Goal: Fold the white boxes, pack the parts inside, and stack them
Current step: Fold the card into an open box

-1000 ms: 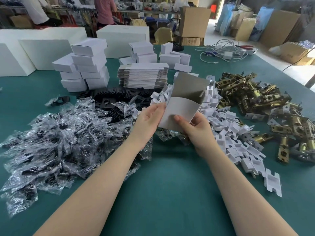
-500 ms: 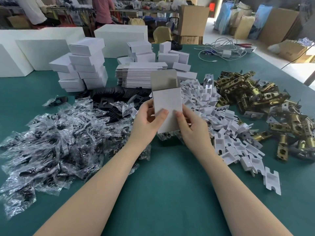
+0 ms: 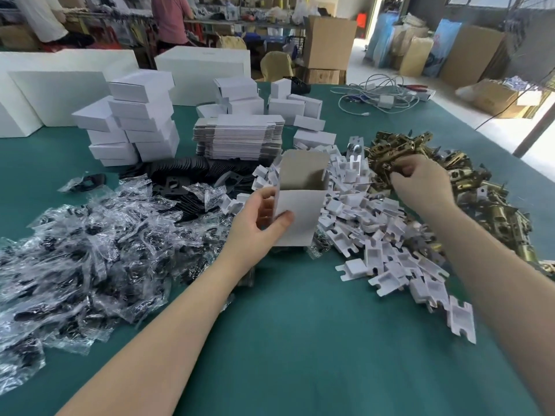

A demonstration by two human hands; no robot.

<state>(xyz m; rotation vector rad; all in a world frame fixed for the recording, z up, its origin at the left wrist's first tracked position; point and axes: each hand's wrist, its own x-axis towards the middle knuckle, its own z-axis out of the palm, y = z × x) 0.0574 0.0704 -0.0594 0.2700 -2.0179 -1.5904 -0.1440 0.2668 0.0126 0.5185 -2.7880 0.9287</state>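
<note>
Right hand [image 3: 420,183] has left white box [image 3: 300,211], now grasping among brass latches [image 3: 468,187] far right; left hand [image 3: 261,223] alone grips box upright, top open.

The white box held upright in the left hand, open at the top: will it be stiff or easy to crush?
The white box is probably light, since the left hand alone holds it up. Its thin card walls and open top suggest it crushes easily under a hard squeeze. Empty and tall, it would likely tip if nudged.

Things at the back of the room
White tangled cables [image 3: 379,94] lie on the green worktop [image 3: 300,340]; a tall brown cardboard box [image 3: 329,43] stands behind.
</note>
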